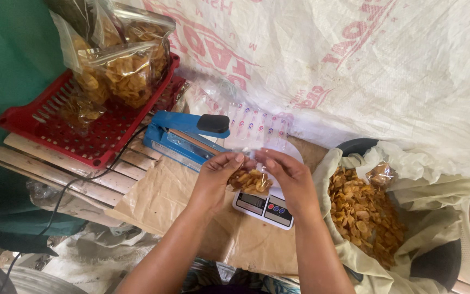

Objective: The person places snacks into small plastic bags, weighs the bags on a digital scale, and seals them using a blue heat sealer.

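Both forearms reach in from the near edge. Left hand [218, 173] and right hand [288, 177] pinch the top of a small clear bag of chips [251, 181], fingers curled closed on it, just above a white kitchen scale [265, 207]. Beyond lies a blue heat sealer [183, 136]; far left, a red crate [77, 130] holds filled bags; right, a lined tub of chips [363, 215].

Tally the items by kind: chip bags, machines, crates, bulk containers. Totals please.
Filled chip bags in the red crate: 2
Small chip bag held in both hands: 1
Blue heat sealer: 1
Digital scale: 1
Red crate: 1
Lined tub of loose chips: 1
Total: 7
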